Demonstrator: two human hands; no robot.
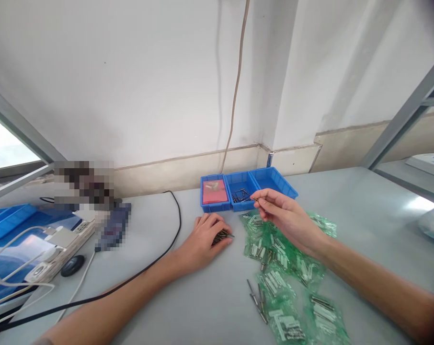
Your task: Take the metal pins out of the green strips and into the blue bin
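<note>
My left hand (202, 238) rests on the grey table (202, 297), fingers curled around a bundle of thin dark metal pins (222, 235). My right hand (283, 214) is raised just in front of the middle blue tray (241, 192), pinching a single small pin (256, 199) between thumb and forefinger. Below the right hand lie several green plastic bags of small metal parts (289, 282). A few loose pins (256, 299) lie on the table beside the bags.
Three blue trays stand side by side at the wall: the left tray (214, 192) holds a pink pad, the right tray (274, 179) looks bare. A black cable (166, 249) crosses the table. A power strip with white cables (55, 254) and a blue bin (8, 218) sit left.
</note>
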